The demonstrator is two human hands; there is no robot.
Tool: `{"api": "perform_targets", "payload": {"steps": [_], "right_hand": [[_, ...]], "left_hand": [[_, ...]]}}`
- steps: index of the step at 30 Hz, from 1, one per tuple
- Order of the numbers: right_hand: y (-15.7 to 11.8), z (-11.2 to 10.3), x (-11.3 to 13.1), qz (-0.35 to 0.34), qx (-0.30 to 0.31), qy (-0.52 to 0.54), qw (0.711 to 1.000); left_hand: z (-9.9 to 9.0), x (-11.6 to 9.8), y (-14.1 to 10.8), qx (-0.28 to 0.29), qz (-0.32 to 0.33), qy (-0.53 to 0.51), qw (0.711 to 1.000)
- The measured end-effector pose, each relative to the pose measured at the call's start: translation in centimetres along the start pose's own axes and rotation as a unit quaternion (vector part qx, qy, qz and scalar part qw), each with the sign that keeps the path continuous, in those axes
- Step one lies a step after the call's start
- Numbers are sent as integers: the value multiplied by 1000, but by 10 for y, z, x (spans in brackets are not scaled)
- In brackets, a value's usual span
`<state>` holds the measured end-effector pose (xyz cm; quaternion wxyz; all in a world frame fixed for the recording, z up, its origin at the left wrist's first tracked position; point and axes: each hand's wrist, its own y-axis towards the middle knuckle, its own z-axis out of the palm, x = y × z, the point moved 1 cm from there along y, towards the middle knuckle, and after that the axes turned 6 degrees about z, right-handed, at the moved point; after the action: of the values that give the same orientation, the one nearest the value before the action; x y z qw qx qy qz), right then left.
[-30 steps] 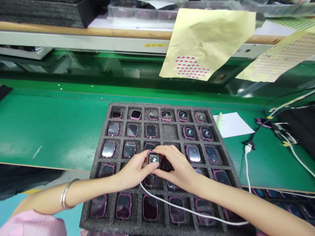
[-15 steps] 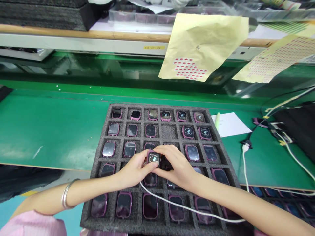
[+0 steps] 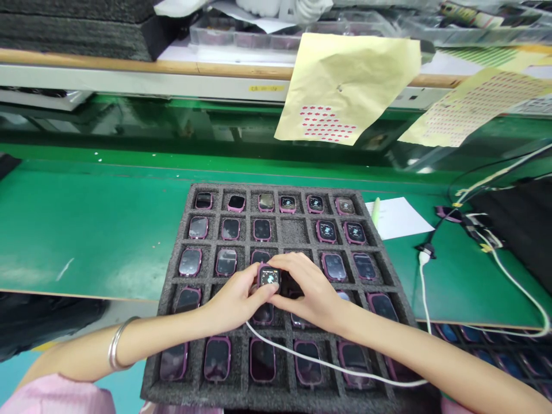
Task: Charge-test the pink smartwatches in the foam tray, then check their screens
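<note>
Between my two hands a small smartwatch body (image 3: 268, 276) with a purple frame is held up, its screen lit with a watch face. My left hand (image 3: 239, 296) grips it from the left, thumb across the lower part of the screen. Fingers and thumb of my right hand (image 3: 308, 293) close on its right side. A white cable (image 3: 321, 361) runs from below my left hand toward the right; where it ends at the watch is hidden. Beneath lies a dark grey foam tray (image 3: 297, 231) whose compartments hold several similar watches, some with lit screens.
A white paper (image 3: 403, 217) with a green pen (image 3: 376, 211) lies right of the tray. Farther right are a black plug connector (image 3: 426, 250) and cables. Yellow sticker sheets (image 3: 349, 86) hang from the shelf edge (image 3: 228, 70). Another watch tray (image 3: 495, 351) sits low at right.
The view has shifted slightly, so the surroundings on the right sit a little farther left. Both hands keep the same grip on the watch.
</note>
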<state>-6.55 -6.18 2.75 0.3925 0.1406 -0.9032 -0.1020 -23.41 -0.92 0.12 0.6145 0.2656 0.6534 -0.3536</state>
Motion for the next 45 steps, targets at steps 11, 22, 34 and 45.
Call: {"api": "perform_targets", "payload": {"steps": [11, 22, 34, 45], "right_hand": [[40, -52, -57, 66, -4, -242, 968], [99, -16, -35, -22, 145, -318, 937], [42, -6, 20, -66, 113, -86, 988], [25, 9, 9, -74, 62, -88, 991]], "left_hand": [[-21, -5, -18, 66, -47, -115, 990], [-30, -12, -10, 81, -86, -139, 983], [-24, -8, -7, -21, -35, -156, 987], [-19, -7, -9, -50, 5, -142, 989]]}}
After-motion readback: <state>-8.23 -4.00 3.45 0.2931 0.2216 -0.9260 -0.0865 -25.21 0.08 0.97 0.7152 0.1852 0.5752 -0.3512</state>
